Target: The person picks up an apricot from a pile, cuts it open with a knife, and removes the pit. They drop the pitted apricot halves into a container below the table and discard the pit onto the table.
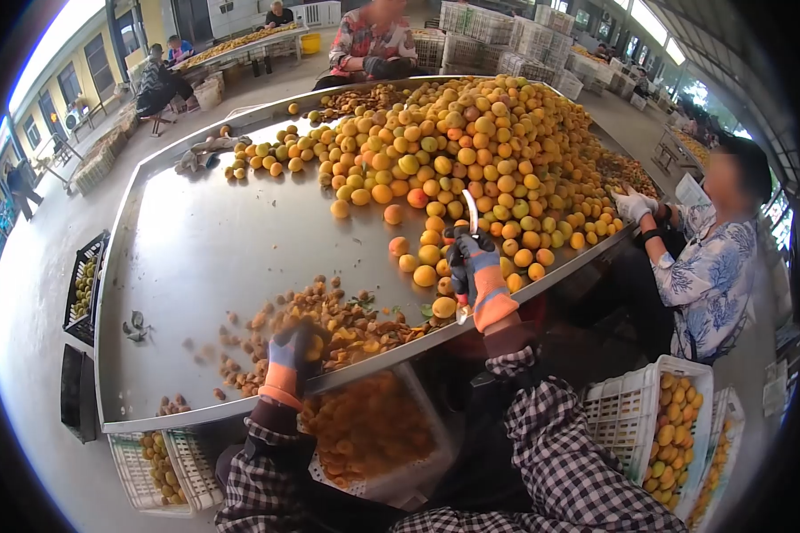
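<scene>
My right hand (476, 277), in an orange and dark glove, is closed round a small knife (471, 210) whose pale, curved blade points away from me over the apricots (507, 151). Loose fruit lies right beside that hand. Lower left, my gloved left hand (295, 354) is smeared by motion at the table's near edge, above a spread of apricot pits (249, 364) and cut apricot pieces (364, 338). An orange patch shows at its fingers, but I cannot tell whether it is held. Under the edge stands a crate of orange apricot pieces (373, 426).
A raised rim borders the metal table (187, 266). One person (711, 258) in white gloves works at the right side, another (373, 44) at the far side. Crates of apricots (676, 426) stand low on the right; a black crate (84, 289) is left.
</scene>
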`<state>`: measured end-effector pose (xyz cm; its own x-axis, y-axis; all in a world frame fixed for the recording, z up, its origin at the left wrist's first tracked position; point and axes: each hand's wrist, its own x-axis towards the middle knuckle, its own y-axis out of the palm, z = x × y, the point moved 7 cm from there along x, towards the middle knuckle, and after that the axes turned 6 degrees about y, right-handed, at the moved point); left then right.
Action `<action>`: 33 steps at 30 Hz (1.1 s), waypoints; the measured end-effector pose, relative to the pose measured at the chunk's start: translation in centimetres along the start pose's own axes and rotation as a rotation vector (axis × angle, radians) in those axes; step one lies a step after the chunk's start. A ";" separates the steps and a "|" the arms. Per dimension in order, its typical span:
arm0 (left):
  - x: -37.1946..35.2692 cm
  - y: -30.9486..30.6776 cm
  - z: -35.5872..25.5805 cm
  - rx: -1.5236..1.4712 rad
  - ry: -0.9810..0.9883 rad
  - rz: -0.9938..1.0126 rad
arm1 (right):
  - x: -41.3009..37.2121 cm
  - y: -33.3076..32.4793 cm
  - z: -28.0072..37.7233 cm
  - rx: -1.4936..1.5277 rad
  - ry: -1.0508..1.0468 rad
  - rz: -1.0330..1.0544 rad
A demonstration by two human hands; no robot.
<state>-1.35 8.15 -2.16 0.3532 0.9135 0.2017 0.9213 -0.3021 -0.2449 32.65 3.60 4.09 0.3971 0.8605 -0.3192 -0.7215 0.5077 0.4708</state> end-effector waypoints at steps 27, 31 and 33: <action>-2.3 5.7 -8.1 -0.353 0.102 0.129 | -3.9 6.5 -6.6 -0.856 -0.052 0.577; -1.7 4.5 -6.8 -0.365 -0.059 0.103 | -6.1 10.2 -8.6 -0.761 -0.002 0.645; -1.3 3.3 -6.5 -0.352 0.000 0.050 | -6.2 10.8 -8.8 -0.706 -0.035 0.651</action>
<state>2.29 4.22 2.98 0.3989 0.8954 0.1976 0.9027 -0.4214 0.0871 17.38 3.38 3.95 -0.1932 0.9712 -0.1395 -0.9773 -0.2030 -0.0602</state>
